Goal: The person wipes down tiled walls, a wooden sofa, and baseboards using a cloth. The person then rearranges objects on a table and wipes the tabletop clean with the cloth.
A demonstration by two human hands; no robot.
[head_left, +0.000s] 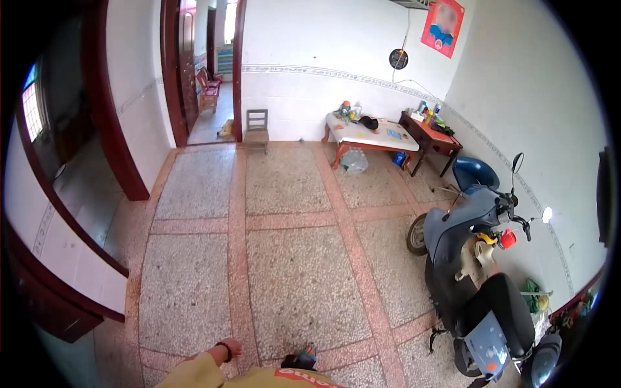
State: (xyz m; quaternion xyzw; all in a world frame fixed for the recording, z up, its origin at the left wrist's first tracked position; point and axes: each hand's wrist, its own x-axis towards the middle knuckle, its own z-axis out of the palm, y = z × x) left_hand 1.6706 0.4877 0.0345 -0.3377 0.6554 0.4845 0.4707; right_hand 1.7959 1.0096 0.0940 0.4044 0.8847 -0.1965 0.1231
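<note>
My left hand hangs low at the bottom of the view, a dark band around its wrist and a tan sleeve behind it. It is over the speckled floor and touches nothing that I can see. Its fingers are too small and foreshortened to make out. Just to its right shows my foot in a sandal, beyond the tan shirt front. My right hand is outside the picture.
A grey-blue scooter stands at right, with a blue chair behind it. Along the far wall are a cloth-covered low table, a red-topped desk and a small wooden chair. Doorways open at left and at the back.
</note>
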